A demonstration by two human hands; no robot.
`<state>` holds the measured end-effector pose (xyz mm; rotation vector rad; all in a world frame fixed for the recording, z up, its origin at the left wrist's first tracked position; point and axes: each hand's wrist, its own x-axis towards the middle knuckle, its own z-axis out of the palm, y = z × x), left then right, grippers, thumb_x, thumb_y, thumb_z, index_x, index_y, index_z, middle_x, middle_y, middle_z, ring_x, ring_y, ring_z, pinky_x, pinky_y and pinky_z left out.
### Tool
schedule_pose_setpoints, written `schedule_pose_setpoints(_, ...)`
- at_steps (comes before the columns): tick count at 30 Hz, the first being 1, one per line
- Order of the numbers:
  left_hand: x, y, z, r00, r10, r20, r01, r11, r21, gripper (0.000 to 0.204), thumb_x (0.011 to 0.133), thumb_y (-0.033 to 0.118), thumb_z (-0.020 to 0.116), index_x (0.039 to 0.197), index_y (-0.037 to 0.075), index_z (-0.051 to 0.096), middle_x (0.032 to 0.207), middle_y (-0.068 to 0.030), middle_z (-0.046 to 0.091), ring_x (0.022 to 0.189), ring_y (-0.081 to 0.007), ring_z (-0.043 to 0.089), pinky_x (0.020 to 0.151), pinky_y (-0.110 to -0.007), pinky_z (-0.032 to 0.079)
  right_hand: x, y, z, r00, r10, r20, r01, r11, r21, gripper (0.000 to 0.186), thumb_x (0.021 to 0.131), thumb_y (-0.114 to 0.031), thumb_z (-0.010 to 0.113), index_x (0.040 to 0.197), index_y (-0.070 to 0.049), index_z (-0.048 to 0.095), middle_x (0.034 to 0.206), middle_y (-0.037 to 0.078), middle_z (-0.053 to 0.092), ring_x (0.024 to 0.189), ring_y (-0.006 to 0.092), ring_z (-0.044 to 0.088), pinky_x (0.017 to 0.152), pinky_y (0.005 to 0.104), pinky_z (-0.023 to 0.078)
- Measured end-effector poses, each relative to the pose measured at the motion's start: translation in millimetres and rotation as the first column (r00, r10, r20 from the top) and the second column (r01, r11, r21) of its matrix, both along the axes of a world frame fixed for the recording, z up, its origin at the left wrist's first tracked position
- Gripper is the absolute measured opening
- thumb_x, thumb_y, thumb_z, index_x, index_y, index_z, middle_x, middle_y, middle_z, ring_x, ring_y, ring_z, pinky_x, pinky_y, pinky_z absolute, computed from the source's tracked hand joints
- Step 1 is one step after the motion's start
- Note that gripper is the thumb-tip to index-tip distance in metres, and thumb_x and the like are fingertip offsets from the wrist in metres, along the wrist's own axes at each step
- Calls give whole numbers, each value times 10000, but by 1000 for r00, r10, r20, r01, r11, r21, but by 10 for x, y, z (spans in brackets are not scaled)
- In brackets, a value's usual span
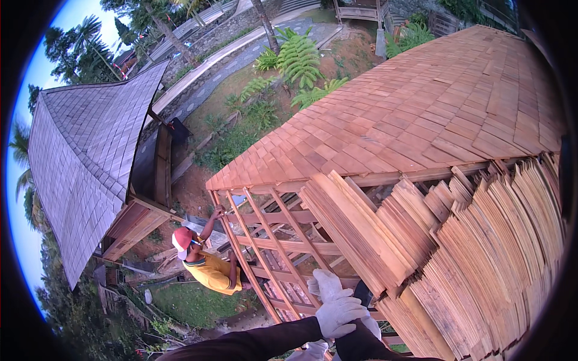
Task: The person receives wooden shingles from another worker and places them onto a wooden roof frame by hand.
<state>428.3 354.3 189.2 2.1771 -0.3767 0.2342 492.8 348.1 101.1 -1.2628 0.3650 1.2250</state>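
Note:
Both my hands wear pale gloves and are crossed at lower centre. My left hand [338,314], coming from a dark sleeve, lies over my right wrist with its fingers wrapped across it. My right hand [325,284] points up behind it, beside the open roof battens [277,245]; its fingers are partly hidden, and I cannot tell whether they grip. Close on the right, thin wooden shingles [494,253] are stacked in several leaning rows on the roof frame.
A co-worker in a yellow shirt [211,271] and cap grips the frame's left edge. Reddish shingles [409,102] cover the upper roof. A grey-roofed pavilion [90,144] stands left. Far below lie a path [223,72], ferns [298,57] and grass.

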Motion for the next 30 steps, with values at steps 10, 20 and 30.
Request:
schedule_pose_setpoints(10,-157,28,-36,998,55,5,-55,998,-23,467,923,340,632,1305,71,631,1266,-150,656,1272,-378,579,1175,-573,320,-144,56,-147,1000,29,-10,-29,999,20,286,983,-279,695,1152,-50,669,841,110,740,623,188,683,613,325,595)
schedule_pose_setpoints(20,-442,101,-128,980,197,-5,-196,972,-126,549,762,361,726,1207,49,651,1152,-157,678,1190,-365,602,1179,-569,309,-397,141,-4,978,207,33,-205,977,-51,344,988,-320,680,1183,-37,682,870,86,729,688,168,672,655,319,559)
schedule_pose_setpoints(30,-792,60,-288,937,347,-30,-346,918,-196,571,761,369,725,1211,23,666,1190,-167,664,1185,-369,603,1153,-581,318,-653,198,-136,909,408,82,-395,909,-136,362,1006,-343,672,1198,-36,663,892,98,737,707,172,695,673,322,589)
